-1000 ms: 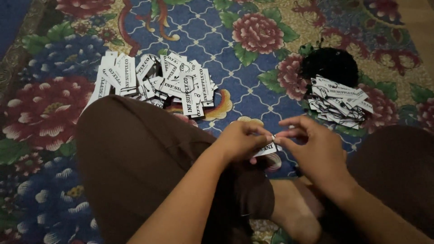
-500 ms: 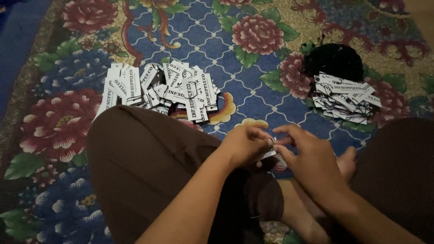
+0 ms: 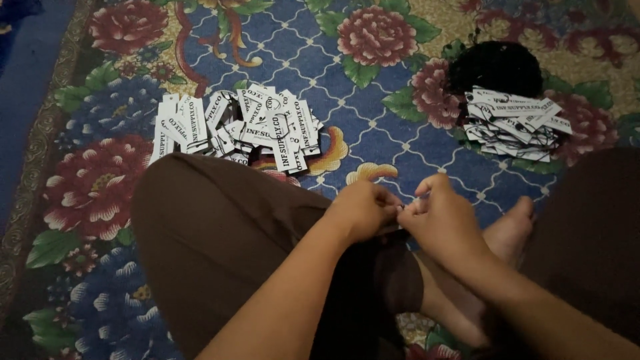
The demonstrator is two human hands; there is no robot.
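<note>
Left hand (image 3: 363, 210) and right hand (image 3: 443, 217) meet fingertip to fingertip above the crossed legs, pinched shut on something small, probably a tag string; hidden. Loose white rectangular paper tags (image 3: 250, 130) lie heaped on the floral carpet (image 3: 373, 143) within reach; a second white tag stack with black strings (image 3: 513, 120) lies apart.

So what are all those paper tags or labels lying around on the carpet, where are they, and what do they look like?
Loose heap of white rectangular paper tags with black print: on the flowered carpet, beyond the left knee.
Smaller stack of white rectangular tags with black strings: upper right, beside a black tangle of thread.
Left hand and right hand: touching each other; anything between them is hidden.
</note>
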